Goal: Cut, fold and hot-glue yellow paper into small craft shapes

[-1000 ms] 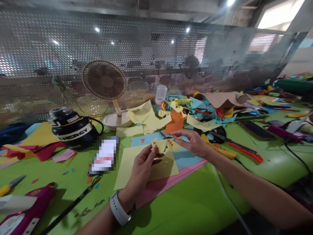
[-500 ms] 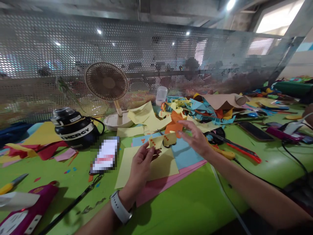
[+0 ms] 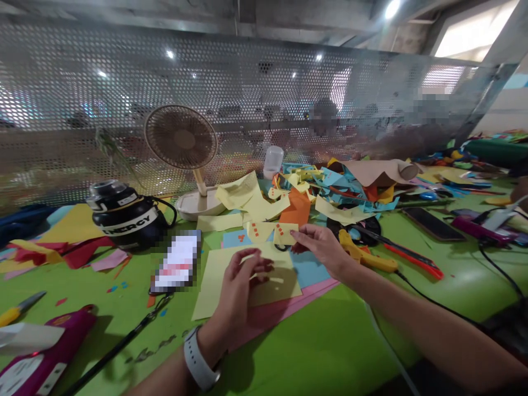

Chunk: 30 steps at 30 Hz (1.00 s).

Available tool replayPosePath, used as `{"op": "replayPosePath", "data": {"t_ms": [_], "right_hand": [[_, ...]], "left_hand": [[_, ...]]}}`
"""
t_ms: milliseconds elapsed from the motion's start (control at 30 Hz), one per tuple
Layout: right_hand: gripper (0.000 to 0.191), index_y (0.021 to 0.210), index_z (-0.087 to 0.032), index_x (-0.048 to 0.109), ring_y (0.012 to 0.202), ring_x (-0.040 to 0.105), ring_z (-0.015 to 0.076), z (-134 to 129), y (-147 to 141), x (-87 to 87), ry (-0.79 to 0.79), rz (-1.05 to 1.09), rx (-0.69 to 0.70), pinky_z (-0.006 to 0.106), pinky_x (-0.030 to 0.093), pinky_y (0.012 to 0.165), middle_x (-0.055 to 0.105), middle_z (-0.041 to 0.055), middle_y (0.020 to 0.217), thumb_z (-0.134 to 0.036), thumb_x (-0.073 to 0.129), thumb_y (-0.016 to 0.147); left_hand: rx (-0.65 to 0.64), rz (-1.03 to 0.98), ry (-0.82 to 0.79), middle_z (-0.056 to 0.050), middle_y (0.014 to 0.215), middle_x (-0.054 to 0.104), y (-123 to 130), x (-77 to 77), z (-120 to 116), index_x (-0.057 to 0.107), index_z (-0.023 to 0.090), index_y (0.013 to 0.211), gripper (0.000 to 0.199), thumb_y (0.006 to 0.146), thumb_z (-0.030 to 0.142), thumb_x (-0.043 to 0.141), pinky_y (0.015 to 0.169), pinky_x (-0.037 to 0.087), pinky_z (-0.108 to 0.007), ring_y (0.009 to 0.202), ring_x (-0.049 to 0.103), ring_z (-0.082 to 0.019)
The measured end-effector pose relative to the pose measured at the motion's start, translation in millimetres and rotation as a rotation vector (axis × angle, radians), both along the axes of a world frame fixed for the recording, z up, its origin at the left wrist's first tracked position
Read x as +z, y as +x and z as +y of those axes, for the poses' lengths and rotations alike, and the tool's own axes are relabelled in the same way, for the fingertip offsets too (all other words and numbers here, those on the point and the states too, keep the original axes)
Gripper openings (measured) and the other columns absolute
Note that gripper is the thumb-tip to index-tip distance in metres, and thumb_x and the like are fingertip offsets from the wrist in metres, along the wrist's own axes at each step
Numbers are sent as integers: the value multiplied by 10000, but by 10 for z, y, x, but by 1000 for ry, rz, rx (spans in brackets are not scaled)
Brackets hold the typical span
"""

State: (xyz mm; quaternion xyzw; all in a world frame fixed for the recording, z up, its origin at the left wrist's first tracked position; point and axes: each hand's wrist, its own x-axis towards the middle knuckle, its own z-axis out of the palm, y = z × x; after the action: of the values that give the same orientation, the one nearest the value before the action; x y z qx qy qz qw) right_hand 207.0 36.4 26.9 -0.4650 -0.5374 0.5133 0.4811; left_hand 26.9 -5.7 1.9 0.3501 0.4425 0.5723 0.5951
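Between the thumb and fingers of my right hand [image 3: 324, 250] is the right end of a folded yellow paper piece [image 3: 281, 235] with small orange squares on it. My left hand [image 3: 238, 280] holds nothing; its fingers are curled but apart, over a plain yellow paper sheet [image 3: 212, 275]. Beneath that sheet lie a blue sheet [image 3: 311, 269] and a pink sheet [image 3: 264, 324]. A black loop [image 3: 282, 248], perhaps a scissors handle, shows just below the held piece.
Paper scraps [image 3: 301, 206] pile up behind my hands. To the left stand a small fan [image 3: 181, 137], a black bottle [image 3: 127, 220] and a phone [image 3: 177, 261]. On the right lie a yellow glue gun [image 3: 373, 259], a red-edged tool [image 3: 416, 261] and a dark phone [image 3: 433, 224].
My right hand has come down and taken hold of the yellow paper piece. My left hand has let go of it and drawn slightly down.
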Motion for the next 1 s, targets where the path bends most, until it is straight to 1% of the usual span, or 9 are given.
{"op": "replayPosePath", "data": {"t_ms": [67,133,267,367,567,700,800,900,1000], "right_hand": [[349,668,-150,625,562,593,105,-23,-37,3,11,25,-13,246,485,608,649,-5,588,-473,750,635],[338,645,-153,622,576,607,116,-42,-64,2,27,31,-5,256,498,624,650,-4,584,-456,768,619],[317,638,-164,632,599,632,136,-69,-88,-7,24,37,8,267,523,643,655,-5,572,-441,783,606],[313,653,-166,645,603,639,138,-80,-96,-18,30,13,22,266,527,644,672,3,599,-449,773,620],[317,677,-169,649,636,646,146,-101,-110,-47,100,-91,68,271,522,651,672,6,639,-480,707,700],[312,663,-165,638,636,637,142,-109,-100,-60,139,-142,148,268,512,648,672,13,640,-465,677,740],[297,686,-164,646,652,626,137,-111,-89,-47,172,-182,143,256,495,642,665,15,657,-450,660,762],[313,654,-166,636,618,614,132,-112,-89,-25,143,-175,130,253,490,624,657,10,630,-464,680,739],[338,623,-163,625,601,615,129,-116,-102,-14,77,-125,160,257,498,631,665,13,618,-480,711,702]], "left_hand": [[-52,127,41,-48,804,714,27,15,-35,661,171,922,239,759,343,696,614,503,-228,742,654,-153],[-75,170,81,-58,860,721,51,30,-42,693,178,962,263,756,341,695,621,518,-238,807,657,-174],[-34,138,82,-56,940,724,67,36,-6,692,202,1063,347,742,333,708,662,553,-267,893,651,-192],[-9,125,70,-63,961,724,64,29,5,695,196,1067,359,736,336,713,661,561,-277,891,652,-196],[-35,143,109,-76,1041,712,67,15,-5,702,201,1062,336,760,347,692,720,549,-288,950,641,-210],[-17,170,87,-68,1035,712,59,-14,18,702,195,1044,341,733,332,725,784,523,-286,943,640,-199],[-15,162,99,-58,1007,710,47,-37,24,671,196,1074,355,745,319,719,804,507,-281,920,640,-180],[2,119,126,-34,945,700,42,-44,8,664,200,999,275,756,322,710,761,505,-257,863,638,-157],[-5,-20,83,-5,861,683,54,-31,-19,659,200,872,189,762,348,704,722,503,-232,811,633,-130]]}}
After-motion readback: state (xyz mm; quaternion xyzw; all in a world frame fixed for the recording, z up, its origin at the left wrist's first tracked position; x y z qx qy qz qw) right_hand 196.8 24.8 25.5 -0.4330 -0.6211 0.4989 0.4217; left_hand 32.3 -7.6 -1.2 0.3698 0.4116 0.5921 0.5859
